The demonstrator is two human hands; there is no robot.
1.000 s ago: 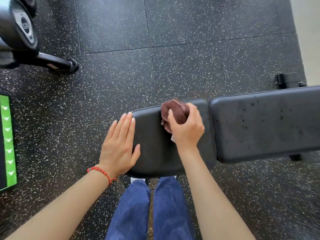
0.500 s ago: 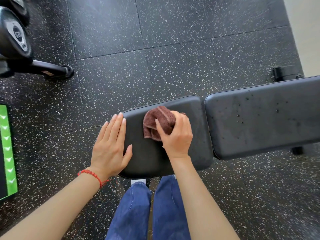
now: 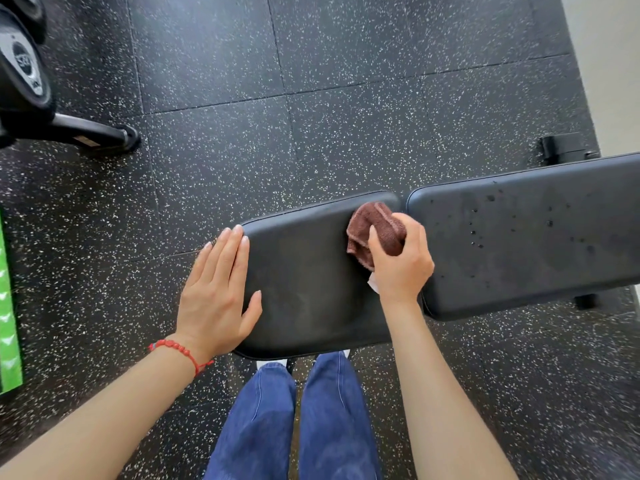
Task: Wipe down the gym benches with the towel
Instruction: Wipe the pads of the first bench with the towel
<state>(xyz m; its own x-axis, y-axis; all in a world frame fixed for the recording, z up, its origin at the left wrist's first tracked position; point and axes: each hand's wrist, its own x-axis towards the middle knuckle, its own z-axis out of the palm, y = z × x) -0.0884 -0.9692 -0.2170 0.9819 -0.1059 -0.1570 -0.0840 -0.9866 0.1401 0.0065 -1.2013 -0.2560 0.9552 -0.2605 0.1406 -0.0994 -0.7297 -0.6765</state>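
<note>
The left hand (image 3: 216, 292) lies flat, fingers straight and together, on the left edge of the seat pad (image 3: 311, 271). The right hand (image 3: 401, 261) grips the bunched towel (image 3: 375, 226) at the seat's far right corner, just beside the back pad (image 3: 526, 233).

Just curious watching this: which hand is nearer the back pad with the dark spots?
Right. The right hand, gripping the towel, sits beside the back pad; the left hand rests at the seat pad's far end.

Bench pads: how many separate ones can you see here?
2. The seat pad lies under both hands, and the longer back pad, dotted with droplets, lies just right of it across a narrow gap. Its far end runs out of view.
</note>
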